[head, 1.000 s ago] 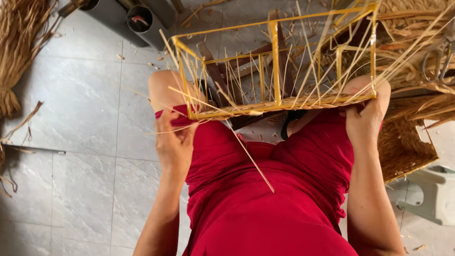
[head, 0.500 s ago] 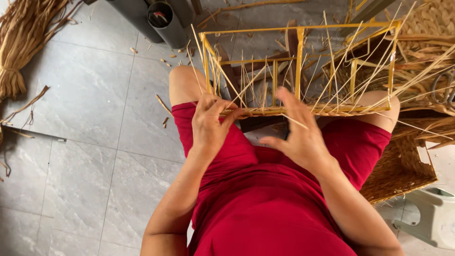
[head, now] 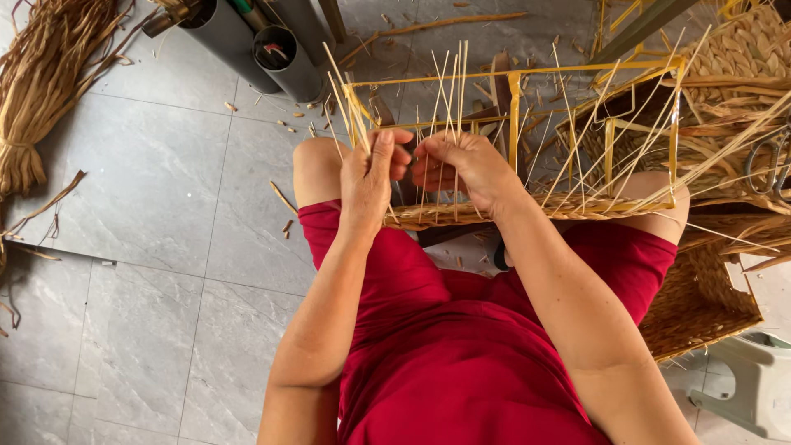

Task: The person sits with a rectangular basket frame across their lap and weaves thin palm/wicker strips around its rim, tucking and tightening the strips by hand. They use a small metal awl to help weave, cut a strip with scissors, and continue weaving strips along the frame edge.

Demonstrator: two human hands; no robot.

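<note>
While the yellow wire basket frame (head: 515, 124) rests across the person's knees, both hands work at its near left part, where thin upright reed stakes (head: 449, 107) rise from a strip of woven straw along the frame's lower rail. The left hand (head: 368, 177) has its grip closed on a few of these stakes, thumb and fingers pinched together around them just above the woven edge. The right hand (head: 461, 169), just beside it and nearly touching, also has its grip folded shut on stakes, the fingers curled toward the left hand. More stakes fan outward and lean to the right across the frame. The person wears red shorts (head: 461, 346) and sits above a grey tiled floor (head: 148, 247). A bundle of dried straw (head: 41, 91) lies at the far left on the floor, two dark tubes (head: 264, 49) stand beyond the frame, and finished woven baskets (head: 700, 305) sit at the right.
</note>
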